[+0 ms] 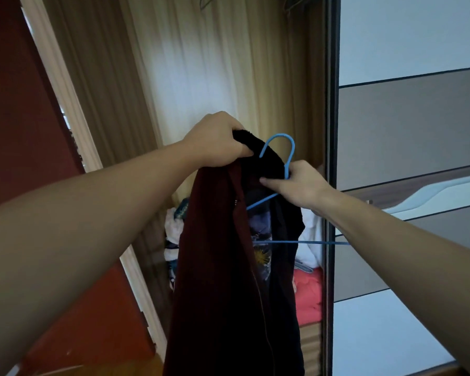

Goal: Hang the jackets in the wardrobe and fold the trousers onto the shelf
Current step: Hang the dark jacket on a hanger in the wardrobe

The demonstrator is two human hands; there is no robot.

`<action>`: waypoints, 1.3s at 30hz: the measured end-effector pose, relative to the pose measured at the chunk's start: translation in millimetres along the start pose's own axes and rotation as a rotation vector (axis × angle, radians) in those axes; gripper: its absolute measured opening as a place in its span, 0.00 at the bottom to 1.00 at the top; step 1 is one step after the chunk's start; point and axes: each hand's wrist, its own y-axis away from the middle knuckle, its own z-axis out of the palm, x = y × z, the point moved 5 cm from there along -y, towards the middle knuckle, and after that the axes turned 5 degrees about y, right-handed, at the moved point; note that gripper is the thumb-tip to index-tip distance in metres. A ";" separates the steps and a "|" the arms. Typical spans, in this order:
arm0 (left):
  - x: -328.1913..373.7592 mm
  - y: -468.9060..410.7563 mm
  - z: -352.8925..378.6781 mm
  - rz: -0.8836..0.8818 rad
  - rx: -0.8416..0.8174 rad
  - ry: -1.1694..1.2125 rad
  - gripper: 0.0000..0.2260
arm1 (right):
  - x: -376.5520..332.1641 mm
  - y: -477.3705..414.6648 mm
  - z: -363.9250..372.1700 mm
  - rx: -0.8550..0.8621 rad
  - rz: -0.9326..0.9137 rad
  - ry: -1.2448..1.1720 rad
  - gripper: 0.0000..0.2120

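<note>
A dark maroon jacket (215, 267) with a black fuzzy collar and a printed black lining hangs in front of the open wardrobe. My left hand (217, 139) grips the collar at its top left. My right hand (296, 183) pinches the neck of a blue hanger (280, 147), just below its hook. One hanger arm runs inside the jacket; the bottom bar sticks out to the right under my right forearm. The wardrobe (215, 63) has pale wood walls inside.
A sliding wardrobe door (407, 131) with grey and white panels stands at the right. Folded clothes, white (310, 240) and red (310, 291), lie low inside the wardrobe behind the jacket. A red wall (19, 104) and white door trim are at the left.
</note>
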 end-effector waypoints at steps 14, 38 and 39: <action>-44.8 37.9 41.9 -0.300 -0.715 0.507 0.21 | -35.3 -1.4 -25.5 0.243 -0.093 0.032 0.16; -21.8 11.7 25.6 -0.206 -0.089 0.287 0.07 | 70.9 56.5 29.6 0.606 -0.715 0.694 0.05; -22.0 11.1 24.0 -0.211 -0.090 0.284 0.07 | 83.4 57.0 48.1 0.521 -0.675 0.661 0.05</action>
